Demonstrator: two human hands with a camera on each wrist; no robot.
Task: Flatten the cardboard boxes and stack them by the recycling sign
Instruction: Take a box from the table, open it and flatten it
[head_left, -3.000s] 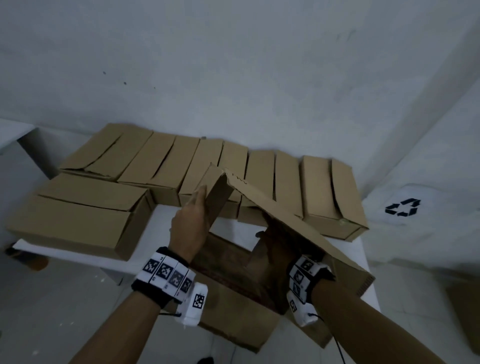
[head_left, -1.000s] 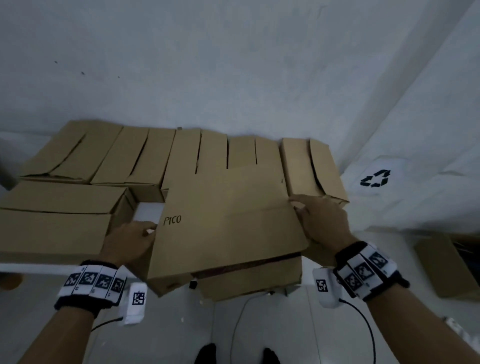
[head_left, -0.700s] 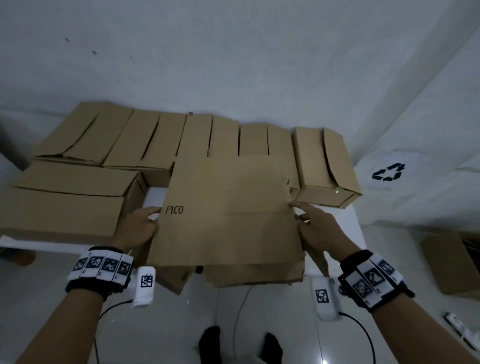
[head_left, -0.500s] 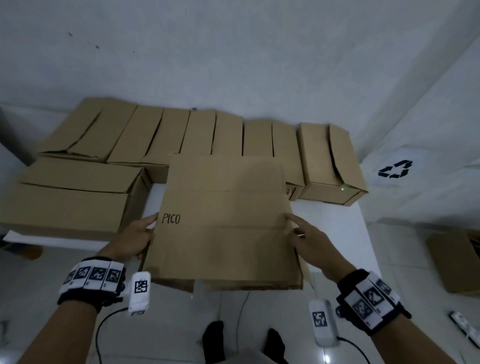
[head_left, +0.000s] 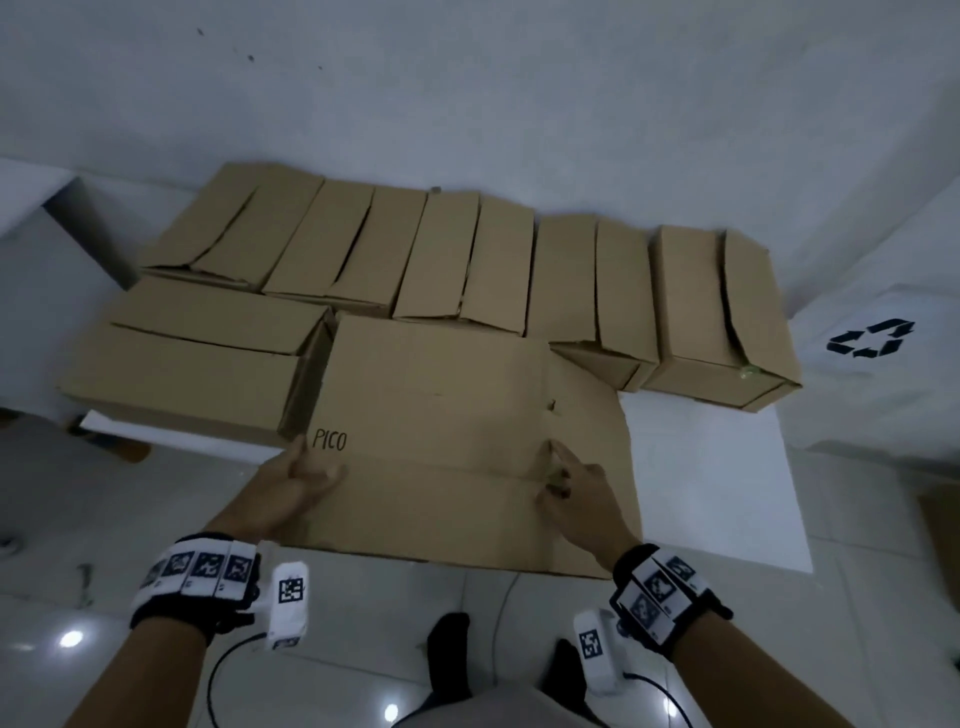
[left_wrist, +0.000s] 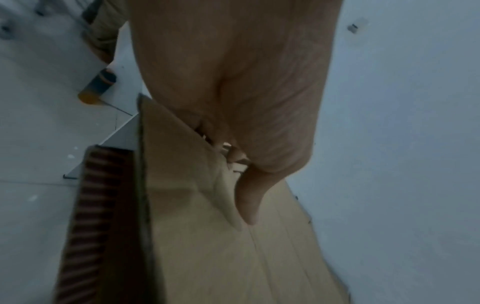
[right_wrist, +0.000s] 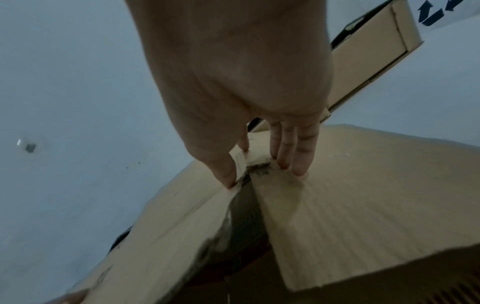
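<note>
White table (head_left: 717, 483) w/ boxes (head_left: 467, 260), white wall (head_left: 467, 93), tiled floor (head_left: 78, 519).

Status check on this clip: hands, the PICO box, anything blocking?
Left hand grips flattened PICO box; right hand presses it, fingers straight. Box on white table. Recycling sign right, path unobstructed.

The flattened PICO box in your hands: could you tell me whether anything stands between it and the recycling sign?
Nothing visible blocks the near route. The flattened PICO box, held by the left hand and right hand, has only bare white table between it and the recycling sign. The rightmost unflattened box sits farther back, beside that path.
</note>
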